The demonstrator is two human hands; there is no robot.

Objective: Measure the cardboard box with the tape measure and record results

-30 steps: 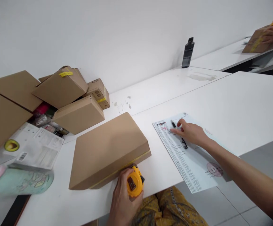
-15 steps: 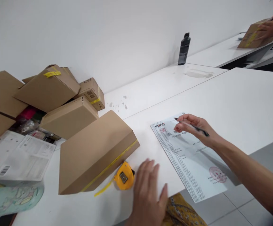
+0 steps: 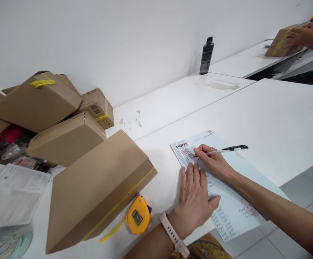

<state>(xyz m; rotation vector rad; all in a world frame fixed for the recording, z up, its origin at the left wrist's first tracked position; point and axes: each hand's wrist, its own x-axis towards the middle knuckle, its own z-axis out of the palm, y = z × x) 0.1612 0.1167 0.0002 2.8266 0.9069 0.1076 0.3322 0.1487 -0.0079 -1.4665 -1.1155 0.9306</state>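
Note:
A printed test report sheet (image 3: 228,216) lies on the white table, its lower corner reaching past the table edge. My right hand (image 3: 213,162) grips a pen (image 3: 233,148), with the tip down near the heading at the sheet's upper left. My left hand (image 3: 195,196) rests flat across the sheet's left edge, fingers stretched and holding nothing; a pink watch band circles that wrist. To its left sits a yellow tape measure (image 3: 138,215) with a short length of tape out. Beside that lies a closed cardboard box (image 3: 99,180) with a yellow strip along its side.
Several cardboard boxes (image 3: 37,100) are piled at the left against the wall. A patterned bottle (image 3: 8,242) lies at the lower left. A dark water bottle (image 3: 206,55) stands at the back. Far right, another person's hand (image 3: 304,36) touches a taped box (image 3: 277,43).
My left hand has moved up and right from beside the tape measure onto the sheet. In my right hand the pen has turned, and its tip has come down to the paper.

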